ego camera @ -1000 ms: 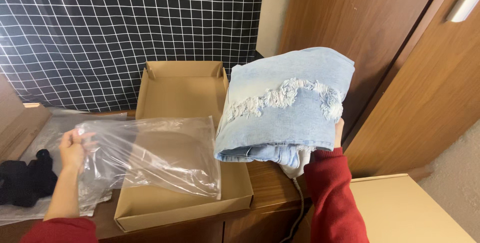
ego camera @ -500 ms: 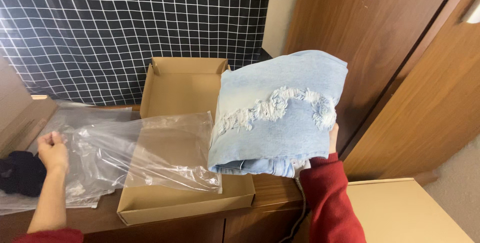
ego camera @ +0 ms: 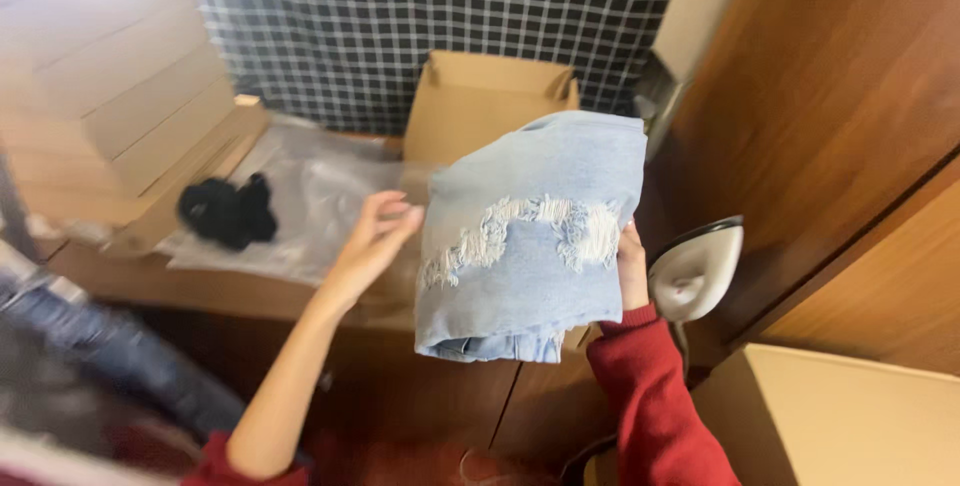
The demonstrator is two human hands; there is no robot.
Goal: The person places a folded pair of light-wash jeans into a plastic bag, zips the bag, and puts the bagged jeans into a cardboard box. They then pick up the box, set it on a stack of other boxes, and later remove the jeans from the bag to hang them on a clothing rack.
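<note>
My right hand (ego camera: pixel 630 271) grips the right edge of folded light-blue ripped jeans (ego camera: pixel 530 236) and holds them up in front of an open cardboard box (ego camera: pixel 487 96). My left hand (ego camera: pixel 375 236) hovers with fingers spread just left of the jeans, over the wooden counter, and holds nothing. Clear plastic bags (ego camera: pixel 310 196) lie flat on the counter to the left of the box. Both arms wear red sleeves.
A black bundle of cloth (ego camera: pixel 228 211) rests on the plastic at left. An iron (ego camera: pixel 695 268) stands upright by the wooden wardrobe (ego camera: pixel 830 116) at right. A checked black curtain (ego camera: pixel 420 16) hangs behind. Another cardboard box (ego camera: pixel 840 421) sits at lower right.
My left hand has let go of the plastic bag and moved right toward the jeans. The camera has swung left and down, so the iron and more of the left side show.
</note>
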